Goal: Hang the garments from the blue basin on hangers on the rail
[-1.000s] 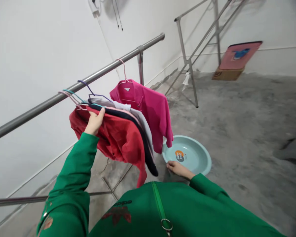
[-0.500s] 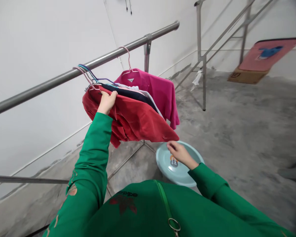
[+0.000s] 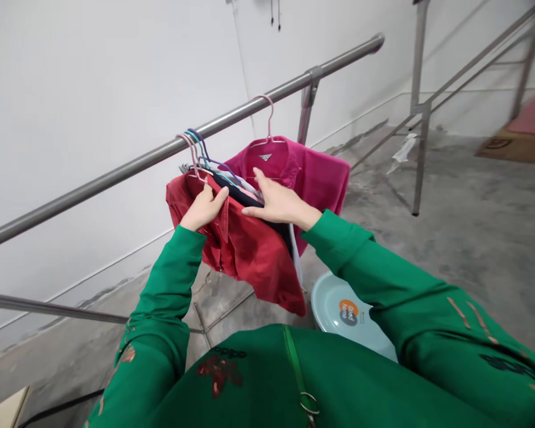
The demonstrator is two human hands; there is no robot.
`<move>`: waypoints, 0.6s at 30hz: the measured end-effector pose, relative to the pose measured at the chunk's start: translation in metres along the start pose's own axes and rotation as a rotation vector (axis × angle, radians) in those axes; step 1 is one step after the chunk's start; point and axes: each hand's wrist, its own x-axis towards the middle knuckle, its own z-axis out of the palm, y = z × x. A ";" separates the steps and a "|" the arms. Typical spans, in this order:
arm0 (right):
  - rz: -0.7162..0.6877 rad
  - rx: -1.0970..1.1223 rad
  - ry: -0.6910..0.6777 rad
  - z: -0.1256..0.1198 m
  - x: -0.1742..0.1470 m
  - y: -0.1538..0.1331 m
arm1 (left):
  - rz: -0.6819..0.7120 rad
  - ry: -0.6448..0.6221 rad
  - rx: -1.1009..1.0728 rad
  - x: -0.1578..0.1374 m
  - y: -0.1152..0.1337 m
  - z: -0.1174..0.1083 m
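Note:
A red shirt (image 3: 258,255) hangs nearest to me on a pink hanger (image 3: 191,154). My left hand (image 3: 205,208) is closed on its collar, thumb on top. With thumb and fingers spread, my right hand (image 3: 279,202) lies at the shirt's upper right edge, beside the dark garment (image 3: 238,193) behind it. White and pale pink cloth shows between that garment and a magenta top (image 3: 318,172), which hangs farther along on its own pink hanger (image 3: 270,122). Blue and teal hangers are bunched by the red shirt's hook.
The metal clothes rail (image 3: 138,160) runs diagonally in front of a white wall. On the floor below sits a light blue basin (image 3: 334,309), partly behind my right sleeve. A second metal frame (image 3: 421,148) and a cardboard box (image 3: 502,145) are at the right.
My right hand has risen from above the basin to the red shirt's upper edge, its fingers spreading. The left hand still holds the collar. The view has turned left.

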 end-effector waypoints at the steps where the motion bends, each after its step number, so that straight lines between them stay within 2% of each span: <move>1: 0.047 0.032 -0.059 0.007 0.000 -0.009 | 0.005 0.009 0.094 -0.006 -0.001 -0.012; 2: 0.076 0.059 -0.099 0.012 -0.002 -0.017 | 0.002 0.044 0.187 -0.010 -0.002 -0.023; 4: 0.063 0.089 -0.120 0.020 -0.009 -0.034 | 0.003 0.196 0.333 -0.015 -0.003 -0.043; 6: -0.003 0.104 -0.100 0.026 -0.015 -0.047 | 0.043 0.337 0.384 -0.011 -0.002 -0.056; 7: -0.027 0.112 -0.088 0.028 -0.016 -0.052 | 0.070 0.358 0.389 -0.006 -0.002 -0.059; 9: -0.047 0.136 -0.063 0.031 -0.017 -0.057 | 0.110 0.337 0.387 0.009 0.000 -0.059; 12: -0.067 0.164 -0.016 0.031 -0.017 -0.057 | 0.099 0.342 0.417 0.035 0.007 -0.049; 18: -0.023 0.130 0.005 0.011 -0.015 -0.049 | 0.013 0.376 0.427 0.060 0.037 -0.033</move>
